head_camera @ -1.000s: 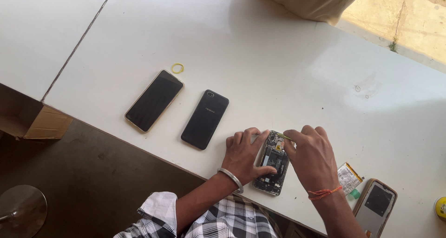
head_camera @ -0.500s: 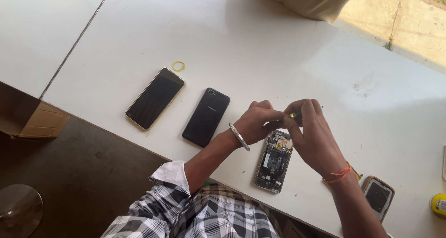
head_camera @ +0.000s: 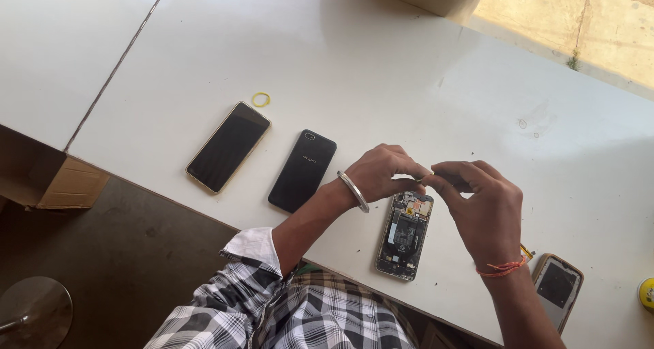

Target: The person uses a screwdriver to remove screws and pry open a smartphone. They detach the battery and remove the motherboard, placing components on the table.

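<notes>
Left hand and right hand, fingertips pinched together on a tiny part too small to identify, raised above the opened phone lying face-down near the table's front edge, its insides exposed for access

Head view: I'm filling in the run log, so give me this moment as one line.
left hand: pinching small part | right hand: pinching same part | below: opened black phone with exposed circuit board on white table
</notes>
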Demonstrator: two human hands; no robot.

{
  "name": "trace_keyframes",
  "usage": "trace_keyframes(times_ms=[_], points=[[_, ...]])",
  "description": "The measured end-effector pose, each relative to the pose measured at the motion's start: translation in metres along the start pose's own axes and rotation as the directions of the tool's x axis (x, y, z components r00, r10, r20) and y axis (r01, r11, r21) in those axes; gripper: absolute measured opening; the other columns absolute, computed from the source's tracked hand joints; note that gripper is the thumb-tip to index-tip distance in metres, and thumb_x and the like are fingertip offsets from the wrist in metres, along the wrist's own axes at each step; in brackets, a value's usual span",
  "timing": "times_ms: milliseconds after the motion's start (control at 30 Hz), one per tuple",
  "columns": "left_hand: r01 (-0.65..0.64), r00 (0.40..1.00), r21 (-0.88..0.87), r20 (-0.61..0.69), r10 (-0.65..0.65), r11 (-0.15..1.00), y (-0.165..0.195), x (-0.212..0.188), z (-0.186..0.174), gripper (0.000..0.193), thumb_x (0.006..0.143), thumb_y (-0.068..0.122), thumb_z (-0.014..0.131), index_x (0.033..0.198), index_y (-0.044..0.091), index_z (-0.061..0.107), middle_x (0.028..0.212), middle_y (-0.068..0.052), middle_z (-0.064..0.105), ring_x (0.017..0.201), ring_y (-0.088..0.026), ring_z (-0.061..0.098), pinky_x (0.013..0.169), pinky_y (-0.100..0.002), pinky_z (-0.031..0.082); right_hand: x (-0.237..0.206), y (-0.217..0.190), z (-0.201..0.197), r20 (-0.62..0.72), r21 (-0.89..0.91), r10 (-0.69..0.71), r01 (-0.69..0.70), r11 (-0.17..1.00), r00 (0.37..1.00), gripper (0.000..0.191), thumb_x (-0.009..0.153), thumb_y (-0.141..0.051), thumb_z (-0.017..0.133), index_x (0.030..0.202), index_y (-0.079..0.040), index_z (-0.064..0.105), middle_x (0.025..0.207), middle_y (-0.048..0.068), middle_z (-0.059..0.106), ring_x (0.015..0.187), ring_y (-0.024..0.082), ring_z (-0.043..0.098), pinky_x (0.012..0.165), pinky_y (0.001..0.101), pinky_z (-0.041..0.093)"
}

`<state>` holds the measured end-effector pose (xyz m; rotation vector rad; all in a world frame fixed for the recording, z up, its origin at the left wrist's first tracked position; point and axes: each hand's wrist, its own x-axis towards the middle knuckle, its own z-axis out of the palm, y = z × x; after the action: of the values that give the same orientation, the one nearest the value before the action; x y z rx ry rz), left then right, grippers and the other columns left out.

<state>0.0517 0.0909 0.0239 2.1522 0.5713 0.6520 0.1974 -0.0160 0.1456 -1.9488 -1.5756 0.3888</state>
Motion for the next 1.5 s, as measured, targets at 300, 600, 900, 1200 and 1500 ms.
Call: trace_keyframes(times_ms=[300, 600, 900, 1200, 1500], points=[[0.015, 0.999, -0.157, 0.044, -0.008, 0.987, -0.002, -0.003, -0.004, 0.030, 0.090, 0.029, 0.076, 0.119, 0.021, 0.075, 0.104, -0.001, 0.079, 0.104, -0.020, 0.070, 0.095, -0.036, 0.058, -0.005, -0.001, -0.004, 0.034, 0.025, 0.017, -0.018, 1.000, 0.999, 0.018, 0.081, -0.014, 0.084, 0.098, -0.010, 0.082, 0.089, 0.006, 0.078, 0.076, 0.015, 0.075, 0.066, 0.0281, 0.059], [0.001, 0.984, -0.273, 0.173, 0.048, 0.962, 0.012, 0.005, -0.027, 0.044, 0.091, 0.033, 0.070, 0.133, 0.018, 0.067, 0.115, 0.002, 0.071, 0.106, -0.016, 0.065, 0.100, -0.037, 0.052, 0.002, -0.005, -0.002, 0.077, 0.026, -0.054, 0.052, 0.998, 0.996, 0.017, 0.080, -0.014, 0.084, 0.097, -0.012, 0.083, 0.090, 0.004, 0.079, 0.072, 0.014, 0.074, 0.062, 0.0294, 0.057], [-0.042, 0.993, -0.029, 0.113, 0.045, 0.999, 0.015, 0.012, -0.021, 0.060, 0.077, 0.026, 0.089, 0.125, 0.000, 0.064, 0.117, -0.014, 0.070, 0.110, -0.028, 0.062, 0.100, -0.043, 0.049, 0.002, -0.003, -0.006, 0.051, 0.099, -0.061, 0.056, 0.994, 0.997, 0.019, 0.084, -0.013, 0.080, 0.103, -0.014, 0.081, 0.095, 0.004, 0.079, 0.079, 0.014, 0.076, 0.066, 0.0279, 0.058], [0.150, 0.957, 0.016, 0.247, -0.150, 0.989, -0.002, 0.018, -0.019, 0.035, 0.079, 0.037, 0.088, 0.099, 0.010, 0.079, 0.092, -0.007, 0.083, 0.097, -0.020, 0.074, 0.093, -0.034, 0.058, 0.002, -0.003, -0.001, 0.088, 0.019, -0.073, 0.071, 0.997, 0.993, 0.017, 0.083, -0.012, 0.082, 0.101, -0.015, 0.083, 0.091, 0.005, 0.079, 0.073, 0.015, 0.075, 0.062, 0.0289, 0.057], [0.211, 0.945, -0.408, 0.318, -0.078, 0.888, 0.013, 0.019, -0.036, 0.039, 0.082, 0.039, 0.077, 0.111, 0.014, 0.077, 0.097, -0.001, 0.080, 0.095, -0.016, 0.078, 0.090, -0.024, 0.060, 0.003, 0.000, -0.005, 0.084, 0.049, -0.110, 0.106, 0.993, 0.990, 0.018, 0.083, -0.011, 0.082, 0.101, -0.014, 0.082, 0.092, 0.004, 0.079, 0.076, 0.014, 0.076, 0.066, 0.0282, 0.059]])
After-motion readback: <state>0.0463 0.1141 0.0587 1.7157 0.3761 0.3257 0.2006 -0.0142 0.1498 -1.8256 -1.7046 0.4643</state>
